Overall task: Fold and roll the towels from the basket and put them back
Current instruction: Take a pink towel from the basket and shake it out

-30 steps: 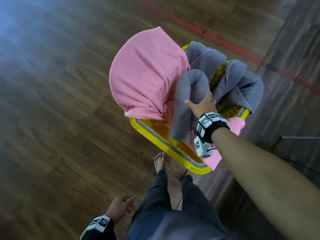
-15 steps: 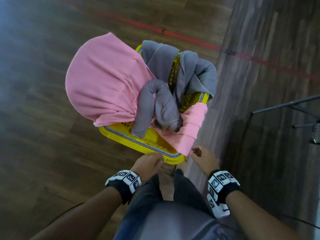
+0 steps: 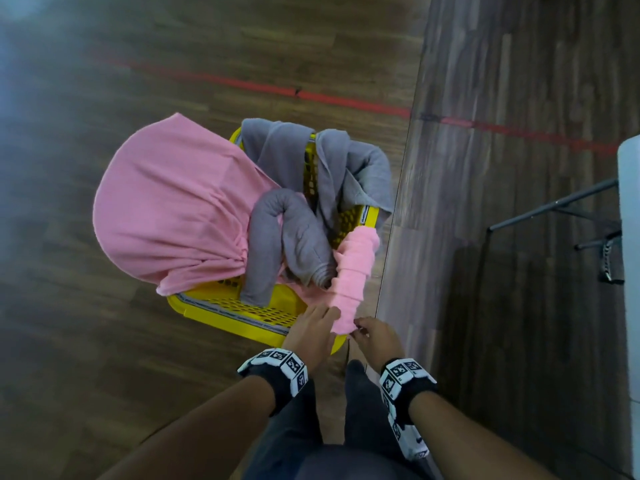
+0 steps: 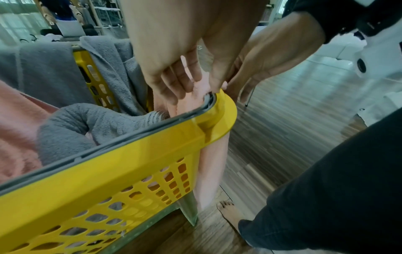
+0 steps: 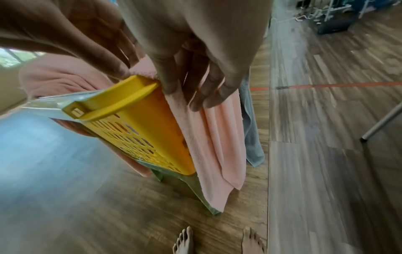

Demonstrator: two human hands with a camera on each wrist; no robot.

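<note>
Access to the yellow perforated plastic basket [image 3: 221,308]. Its mouth is largely blocked: a broad pink towel [image 3: 173,209] drapes the left side, a loose grey towel [image 3: 349,168] hangs over the far rim, and a rolled grey towel [image 3: 298,237] arches across the middle. A narrow pink towel strip [image 3: 353,275], the left hand [image 3: 311,332] and the right hand [image 3: 375,336] crowd the near-right corner. A gap remains along the near wall. The wooden floor [image 3: 86,341] lies open to the left. Dark metal legs [image 3: 554,206] stand well apart on the right.

Pink towels [image 3: 173,209], grey towels [image 3: 353,168] over yellow basket [image 3: 221,313]
</note>
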